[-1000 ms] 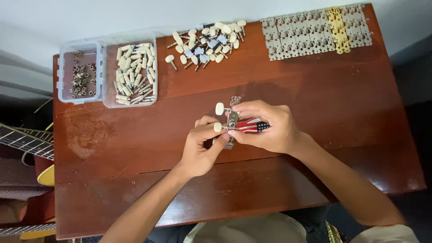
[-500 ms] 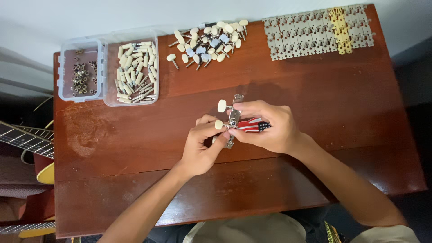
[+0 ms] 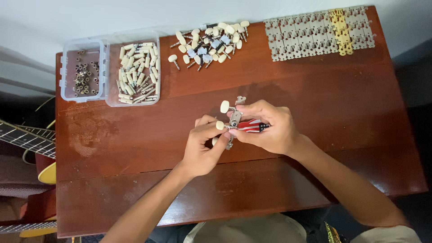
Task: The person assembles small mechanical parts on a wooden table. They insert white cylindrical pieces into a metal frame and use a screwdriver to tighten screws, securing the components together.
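Above the middle of the brown wooden table [image 3: 135,135], my left hand [image 3: 204,148] pinches a metal guitar tuner strip [image 3: 234,118] that carries cream knobs, one knob between thumb and fingers. My right hand [image 3: 270,128] grips a red, white and blue handled tool [image 3: 252,126] whose tip is pressed against the strip. Both hands touch each other around the strip, which stands roughly upright over the table.
At the back left stand two clear plastic tubs: one with small metal bushings [image 3: 83,78], one with cream pegs [image 3: 137,74]. A heap of loose tuner knobs [image 3: 211,42] lies back centre, and rows of metal plates [image 3: 319,33] back right. A guitar neck [image 3: 24,139] sits off the table's left edge.
The hands keep the same hold on the strip and tool; only the fingers shift slightly. Nothing on the table has moved.
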